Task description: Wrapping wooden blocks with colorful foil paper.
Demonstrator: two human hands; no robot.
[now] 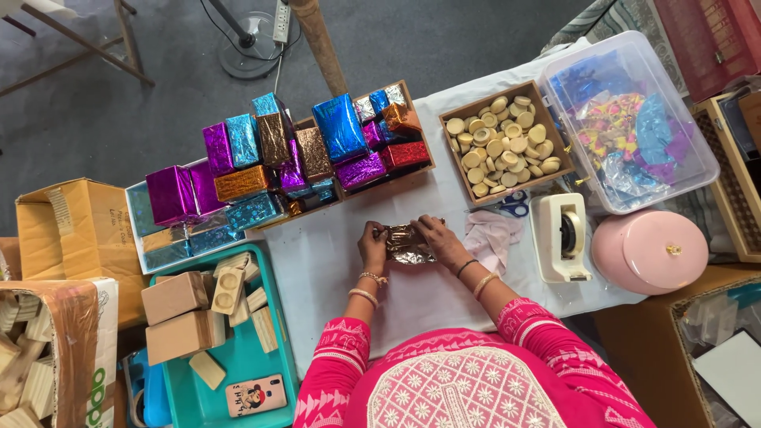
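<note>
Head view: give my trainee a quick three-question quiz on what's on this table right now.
1. True or false: both hands, left hand and right hand, are on the silver foil-wrapped block.
2. What fills the wooden tray beside the clear plastic tub? A) round wooden discs B) scissors C) tape rolls
3. Which item sits between the tape dispenser and that tray?

Key: 1 true. 2 A, the round wooden discs. 3 blue-handled scissors.
</note>
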